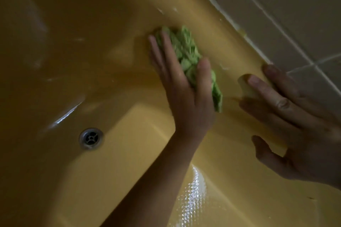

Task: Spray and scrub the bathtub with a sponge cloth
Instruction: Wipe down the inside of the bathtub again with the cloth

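While the left hand (pixel 184 88) lies flat on the green sponge cloth (pixel 184 48), fingers straight and thumb laid along its far edge, the cloth sits bunched against the inner side wall of the yellow bathtub (pixel 129 153), just below the rim. The right hand (pixel 304 125) rests spread on the rim beside the tiled wall (pixel 295 14), holding nothing. Assessment: the cloth looks soft, light and damp, and is likely to crumple and slide on the glossy enamel. Recommended hold: palm over its middle, thumb and fingers bracing opposite edges. No spray bottle is in view.
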